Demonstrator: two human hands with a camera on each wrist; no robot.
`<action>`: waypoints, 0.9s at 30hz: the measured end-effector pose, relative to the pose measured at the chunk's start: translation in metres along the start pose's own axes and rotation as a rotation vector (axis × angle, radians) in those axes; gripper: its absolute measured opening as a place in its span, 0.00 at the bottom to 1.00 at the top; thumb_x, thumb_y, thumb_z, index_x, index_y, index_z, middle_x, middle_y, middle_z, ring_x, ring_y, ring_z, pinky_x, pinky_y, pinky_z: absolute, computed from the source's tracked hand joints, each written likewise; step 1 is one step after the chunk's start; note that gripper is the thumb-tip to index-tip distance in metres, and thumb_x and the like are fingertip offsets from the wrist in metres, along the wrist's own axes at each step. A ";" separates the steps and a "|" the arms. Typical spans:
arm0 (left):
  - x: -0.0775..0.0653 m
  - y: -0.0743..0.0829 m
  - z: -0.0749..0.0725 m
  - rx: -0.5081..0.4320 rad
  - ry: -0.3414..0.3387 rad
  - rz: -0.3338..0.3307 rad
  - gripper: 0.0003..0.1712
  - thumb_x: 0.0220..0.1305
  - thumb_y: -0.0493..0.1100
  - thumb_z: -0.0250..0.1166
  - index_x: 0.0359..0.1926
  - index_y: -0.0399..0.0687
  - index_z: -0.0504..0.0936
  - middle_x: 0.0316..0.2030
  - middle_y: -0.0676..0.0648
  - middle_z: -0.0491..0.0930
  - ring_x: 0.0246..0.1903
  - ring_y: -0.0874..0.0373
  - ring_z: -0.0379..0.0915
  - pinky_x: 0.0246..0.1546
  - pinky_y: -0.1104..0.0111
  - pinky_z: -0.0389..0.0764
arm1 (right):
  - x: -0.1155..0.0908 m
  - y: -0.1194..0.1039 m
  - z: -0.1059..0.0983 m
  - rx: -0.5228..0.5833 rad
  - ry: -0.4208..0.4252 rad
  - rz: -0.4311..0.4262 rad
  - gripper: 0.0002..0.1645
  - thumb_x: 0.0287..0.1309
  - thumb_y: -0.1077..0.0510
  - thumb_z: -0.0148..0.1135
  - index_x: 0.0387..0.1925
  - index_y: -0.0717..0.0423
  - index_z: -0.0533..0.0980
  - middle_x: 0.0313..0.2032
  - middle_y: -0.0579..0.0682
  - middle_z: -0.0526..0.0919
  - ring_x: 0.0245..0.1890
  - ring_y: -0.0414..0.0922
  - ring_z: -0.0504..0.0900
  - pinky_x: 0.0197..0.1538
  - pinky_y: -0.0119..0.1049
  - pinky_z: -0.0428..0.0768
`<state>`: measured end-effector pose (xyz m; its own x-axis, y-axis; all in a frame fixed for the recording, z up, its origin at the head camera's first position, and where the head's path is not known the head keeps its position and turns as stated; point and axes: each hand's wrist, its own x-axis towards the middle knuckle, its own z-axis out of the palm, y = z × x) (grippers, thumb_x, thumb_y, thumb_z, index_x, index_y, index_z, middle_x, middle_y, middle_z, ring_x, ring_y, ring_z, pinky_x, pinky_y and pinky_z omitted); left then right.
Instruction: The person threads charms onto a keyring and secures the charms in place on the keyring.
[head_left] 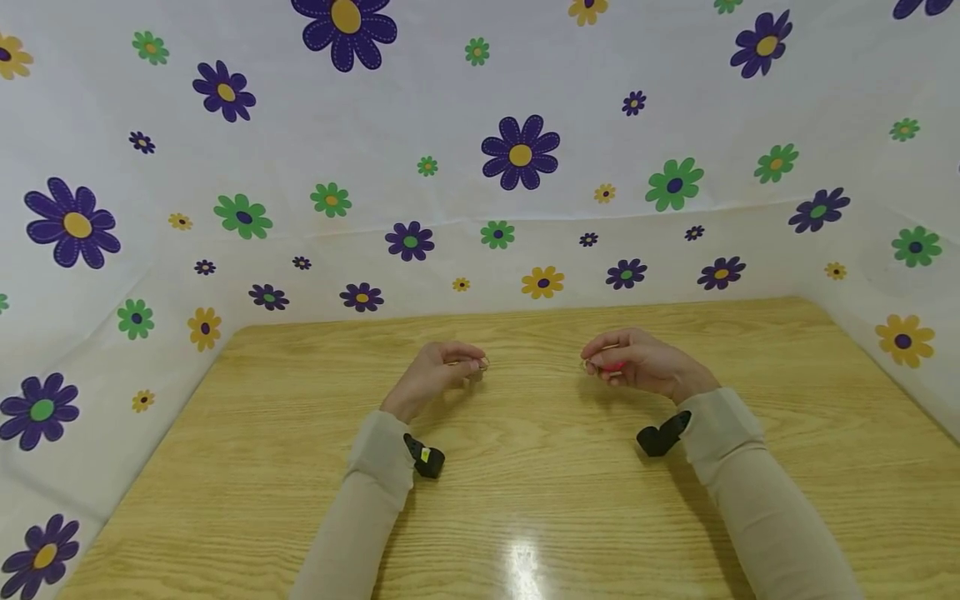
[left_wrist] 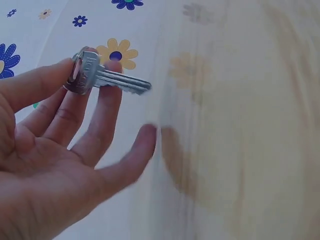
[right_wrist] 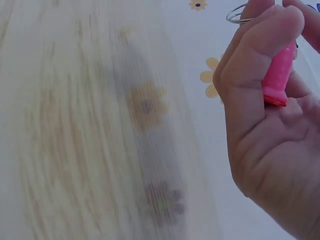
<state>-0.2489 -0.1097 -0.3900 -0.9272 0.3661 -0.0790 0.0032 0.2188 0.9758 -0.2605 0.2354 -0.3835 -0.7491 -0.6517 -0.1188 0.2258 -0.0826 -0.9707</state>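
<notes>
In the head view I look forward and down across the tabletop [head_left: 525, 475]; close up, my wrist views face the left hand [head_left: 429, 375] and right hand [head_left: 651, 365], both sharing the flowered cloth [head_left: 420, 108] with that wider view.

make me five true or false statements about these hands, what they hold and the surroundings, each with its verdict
1. The left hand pinches a silver metal key. True.
2. The right hand holds a bright pink object. True.
3. The hands touch each other. False: a gap separates them.
4. A white flower-printed cloth hangs behind the yellowish wood-grain table. True.
5. The key lies loose on the table. False: the left hand holds it.
</notes>
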 end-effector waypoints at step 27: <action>-0.010 0.006 0.017 0.014 -0.015 -0.033 0.16 0.71 0.29 0.61 0.56 0.25 0.78 0.42 0.35 0.86 0.36 0.52 0.86 0.41 0.61 0.86 | 0.003 0.007 0.026 -0.064 0.177 0.051 0.13 0.71 0.73 0.52 0.37 0.62 0.82 0.33 0.54 0.87 0.32 0.41 0.87 0.40 0.32 0.85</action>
<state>-0.2336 -0.0965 -0.3870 -0.9213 0.3719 -0.1138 -0.0214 0.2437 0.9696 -0.2446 0.2131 -0.3848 -0.8369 -0.5105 -0.1973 0.2302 -0.0013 -0.9731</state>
